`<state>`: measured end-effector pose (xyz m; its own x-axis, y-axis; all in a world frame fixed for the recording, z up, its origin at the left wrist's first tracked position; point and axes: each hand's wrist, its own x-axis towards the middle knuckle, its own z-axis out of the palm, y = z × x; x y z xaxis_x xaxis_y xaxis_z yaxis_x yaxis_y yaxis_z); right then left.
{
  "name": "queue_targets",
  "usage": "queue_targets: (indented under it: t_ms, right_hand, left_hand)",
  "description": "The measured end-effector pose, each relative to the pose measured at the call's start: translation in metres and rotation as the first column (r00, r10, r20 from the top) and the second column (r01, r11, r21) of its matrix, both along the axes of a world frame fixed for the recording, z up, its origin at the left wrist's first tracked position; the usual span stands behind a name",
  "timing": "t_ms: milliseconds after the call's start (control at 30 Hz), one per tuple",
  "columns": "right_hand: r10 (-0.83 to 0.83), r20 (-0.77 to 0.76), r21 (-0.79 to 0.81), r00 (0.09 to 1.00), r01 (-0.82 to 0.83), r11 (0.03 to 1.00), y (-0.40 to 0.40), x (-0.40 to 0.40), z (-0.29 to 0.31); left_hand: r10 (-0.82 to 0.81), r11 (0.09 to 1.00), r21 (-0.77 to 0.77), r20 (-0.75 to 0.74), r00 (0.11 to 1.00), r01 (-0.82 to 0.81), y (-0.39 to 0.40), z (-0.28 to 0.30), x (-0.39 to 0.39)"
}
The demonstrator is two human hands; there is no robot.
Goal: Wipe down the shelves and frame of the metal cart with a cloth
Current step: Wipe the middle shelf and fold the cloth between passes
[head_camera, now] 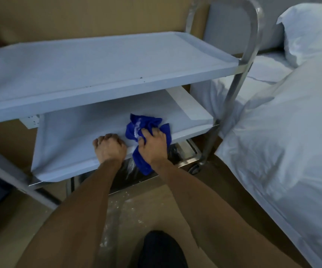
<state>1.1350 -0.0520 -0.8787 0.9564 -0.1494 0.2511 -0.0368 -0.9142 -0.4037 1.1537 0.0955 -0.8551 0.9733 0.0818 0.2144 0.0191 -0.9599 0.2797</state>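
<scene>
Metal cart: rigid, likely rolls, so brace it. Middle shelf: left hand, grip curled closed over its front edge. Blue cloth: soft, light, bunched at that edge toward the right; right hand grip closed on it. No writing readable.

The cloth is deep blue; the cart's shelves look pale grey-blue, its frame silver, the bedding white.
</scene>
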Motion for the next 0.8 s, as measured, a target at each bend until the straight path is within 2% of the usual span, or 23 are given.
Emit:
queue_targets:
  t_ms: [100, 233, 367, 500, 633, 733, 800]
  right_hand:
    - [-0.003, -0.067, 0.009, 0.998, 0.003, 1.0, -0.011, 0.004, 0.009]
    - [-0.238, -0.117, 0.019, 0.964, 0.242, 0.97, -0.078, 0.019, 0.013]
    - [-0.423, -0.175, 0.011, 0.889, 0.431, 0.902, -0.148, 0.046, 0.019]
    - [-0.527, -0.086, 0.019, 0.846, 0.53, 0.848, -0.16, 0.065, 0.008]
    - [-0.409, -0.054, -0.092, 0.911, 0.403, 0.91, -0.102, 0.055, 0.004]
    - [-0.172, -0.018, -0.027, 0.985, 0.172, 0.985, -0.015, 0.025, 0.006]
    - [-0.023, 0.045, 0.035, 0.999, 0.022, 0.999, 0.035, 0.003, 0.003]
  left_hand:
    - [-0.005, 0.999, 0.032, -0.011, 1.0, 0.005, 0.011, -0.001, -0.004]
    - [-0.078, 0.997, -0.015, 0.061, 0.995, 0.079, 0.016, -0.006, -0.007]
    - [-0.112, 0.993, -0.029, 0.088, 0.99, 0.115, 0.003, -0.014, -0.004]
    - [-0.112, 0.993, 0.035, 0.056, 0.992, 0.11, -0.001, -0.017, 0.005]
    - [-0.098, 0.994, 0.048, 0.012, 0.995, 0.098, 0.004, -0.012, 0.006]
    - [-0.087, 0.992, -0.09, 0.017, 0.996, 0.088, 0.005, -0.004, 0.001]
    - [-0.104, 0.978, -0.185, -0.013, 0.994, 0.1, 0.011, 0.003, -0.003]
